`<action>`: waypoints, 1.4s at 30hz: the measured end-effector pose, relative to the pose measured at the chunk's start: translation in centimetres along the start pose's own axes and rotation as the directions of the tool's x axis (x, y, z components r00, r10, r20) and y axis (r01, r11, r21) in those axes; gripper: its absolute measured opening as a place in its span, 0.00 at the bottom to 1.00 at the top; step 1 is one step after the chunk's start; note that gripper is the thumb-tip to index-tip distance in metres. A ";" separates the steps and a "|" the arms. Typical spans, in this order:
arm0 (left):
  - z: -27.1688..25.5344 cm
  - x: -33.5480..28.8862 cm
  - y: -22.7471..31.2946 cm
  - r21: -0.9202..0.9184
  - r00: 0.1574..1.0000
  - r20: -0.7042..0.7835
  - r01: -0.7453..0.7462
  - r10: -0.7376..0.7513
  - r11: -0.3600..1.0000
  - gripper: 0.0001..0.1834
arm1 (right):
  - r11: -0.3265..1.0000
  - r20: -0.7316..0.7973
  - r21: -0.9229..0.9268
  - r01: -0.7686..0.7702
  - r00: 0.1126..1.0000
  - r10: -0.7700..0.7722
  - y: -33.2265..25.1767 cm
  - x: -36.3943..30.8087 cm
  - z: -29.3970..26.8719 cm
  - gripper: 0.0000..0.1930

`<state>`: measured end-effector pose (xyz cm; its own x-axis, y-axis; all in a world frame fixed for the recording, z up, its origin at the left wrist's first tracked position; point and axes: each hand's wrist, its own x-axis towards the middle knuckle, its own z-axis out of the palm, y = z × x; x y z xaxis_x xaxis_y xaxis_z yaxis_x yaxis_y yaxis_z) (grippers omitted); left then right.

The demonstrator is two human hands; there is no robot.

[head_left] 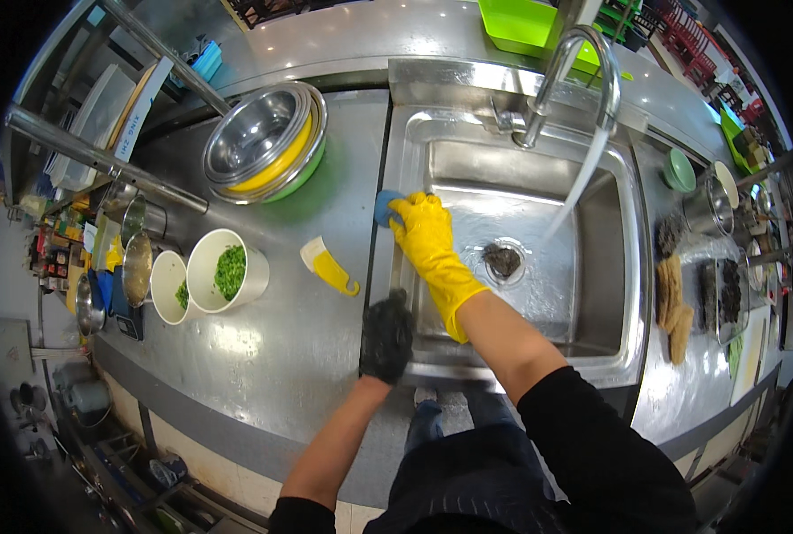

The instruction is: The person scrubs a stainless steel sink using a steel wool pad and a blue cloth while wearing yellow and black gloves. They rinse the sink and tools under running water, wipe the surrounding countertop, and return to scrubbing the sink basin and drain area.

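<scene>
My right hand (427, 236), in a long yellow rubber glove, reaches over the left side of the steel sink (632, 267). Its fingers are closed on a blue scrubbing pad (384, 207), pressed to the sink's left rim by the counter seam. My left hand (386, 336), in a black glove, is at the sink's front left edge; its dark fingers are hard to make out and nothing shows in it. Water runs from the curved faucet (608, 89) into the basin. A dark clump (502, 260) sits over the drain. A yellow-and-white scraper (329, 267) lies left of the sink.
Nested metal and coloured bowls (258, 133) stand at the back left. Nearer are two white tubs (252, 276) with chopped greens. Right of the sink lie brown sponge-like pieces (672, 307) and a container of dark food (726, 298). A green bin (521, 27) stands behind the faucet.
</scene>
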<state>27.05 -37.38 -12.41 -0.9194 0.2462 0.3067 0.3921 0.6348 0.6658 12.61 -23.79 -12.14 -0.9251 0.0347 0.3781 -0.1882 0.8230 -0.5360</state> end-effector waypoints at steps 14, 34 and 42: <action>0.0 0.4 1.4 0.301 0.993 0.111 -0.066 0.034 0.951 0.25 | 0.985 0.017 -0.058 -0.165 0.986 0.167 5.0 15.7 2.5 0.11; 0.1 0.1 1.3 0.205 0.998 0.048 -0.043 0.034 0.978 0.20 | 0.922 0.282 -0.345 -0.177 0.917 0.282 9.4 11.3 -2.8 0.14; 0.1 -0.5 0.7 0.147 0.997 0.058 -0.052 0.044 0.988 0.19 | 0.927 0.071 -0.373 0.037 0.997 -0.011 8.3 13.3 -2.5 0.12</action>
<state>27.79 -36.96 -12.19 -0.9014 0.3160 0.2961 0.4309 0.7218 0.5416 -0.44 -15.03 -9.67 -0.9440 -0.0152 0.3295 -0.0860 0.9758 -0.2013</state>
